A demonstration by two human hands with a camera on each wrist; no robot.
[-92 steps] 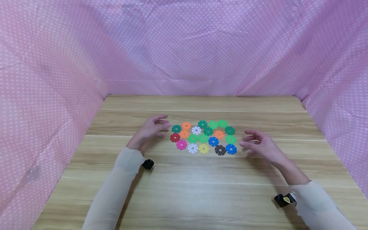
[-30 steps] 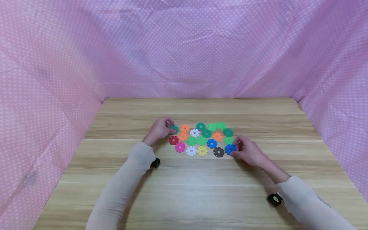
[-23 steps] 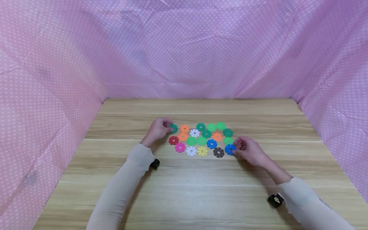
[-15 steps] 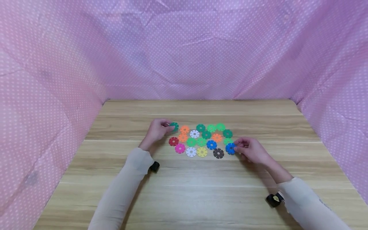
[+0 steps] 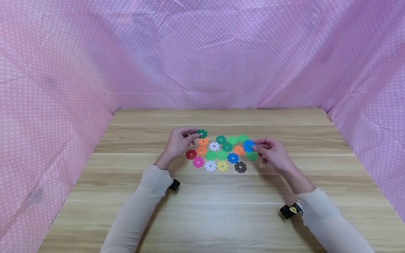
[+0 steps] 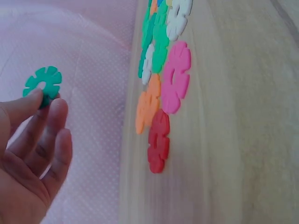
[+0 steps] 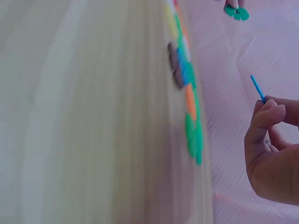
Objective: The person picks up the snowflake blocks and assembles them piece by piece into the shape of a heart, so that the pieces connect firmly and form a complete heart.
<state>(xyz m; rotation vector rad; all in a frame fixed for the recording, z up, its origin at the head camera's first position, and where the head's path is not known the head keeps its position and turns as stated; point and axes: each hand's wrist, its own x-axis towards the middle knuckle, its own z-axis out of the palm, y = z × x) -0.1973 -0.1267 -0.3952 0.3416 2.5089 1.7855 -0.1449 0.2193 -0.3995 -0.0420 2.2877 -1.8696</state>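
Observation:
A dark green notched plastic disc [image 6: 50, 80], shaped like a flower with a hole in its middle, is pinched between thumb and fingers of my left hand [image 5: 179, 143]. My right hand [image 5: 274, 154] pinches a blue notched disc [image 5: 248, 146] by its edge; the right wrist view shows this disc edge-on. Both discs are raised above the table. Under and between the hands lie several more discs in loose rows, among them a red disc [image 5: 191, 154], a pink disc [image 5: 198, 162], a yellow disc [image 5: 222, 166] and a dark brown disc [image 5: 240, 167].
The discs lie flat on a wood-grain table [image 5: 209, 211]. A pink polka-dot cloth [image 5: 202, 56] hangs behind the table and on both sides. Black wrist cameras are on the left wrist [image 5: 174, 185] and right wrist [image 5: 288, 211].
Both hands came in from the sides and took hold of the dark green and blue discs at the outer ends. Since then both discs have been lifted and moved inward, away from the person.

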